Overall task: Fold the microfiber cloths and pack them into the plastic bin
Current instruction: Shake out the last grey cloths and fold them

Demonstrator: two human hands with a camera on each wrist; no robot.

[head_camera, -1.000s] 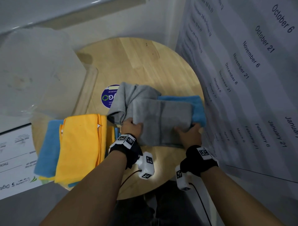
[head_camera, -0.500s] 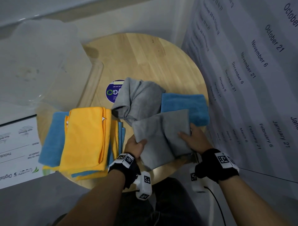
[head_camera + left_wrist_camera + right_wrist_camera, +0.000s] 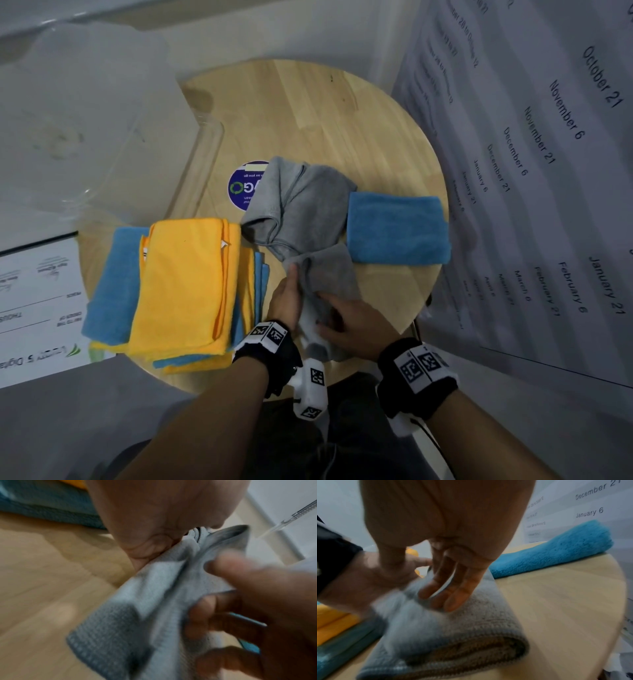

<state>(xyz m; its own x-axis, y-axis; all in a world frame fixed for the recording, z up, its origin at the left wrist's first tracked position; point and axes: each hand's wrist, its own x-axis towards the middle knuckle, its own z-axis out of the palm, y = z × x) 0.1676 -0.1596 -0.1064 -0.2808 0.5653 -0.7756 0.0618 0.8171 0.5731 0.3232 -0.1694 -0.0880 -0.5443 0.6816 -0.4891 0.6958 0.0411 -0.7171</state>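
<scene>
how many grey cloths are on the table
2. One folded grey cloth lies at the near edge under both hands; a crumpled grey cloth lies just behind it, beside the folded blue cloth. More could be hidden in the stack.

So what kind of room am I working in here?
Probably an office or institutional workroom: a small round wooden table, a large printed date schedule on the wall, and a printed sign lying nearby.

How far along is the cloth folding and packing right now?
Done: one folded blue microfiber cloth lies on the round wooden table. In hand: left hand and right hand fold a grey cloth. Left: another crumpled grey cloth, the yellow and blue stack; the clear plastic bin appears empty.
</scene>
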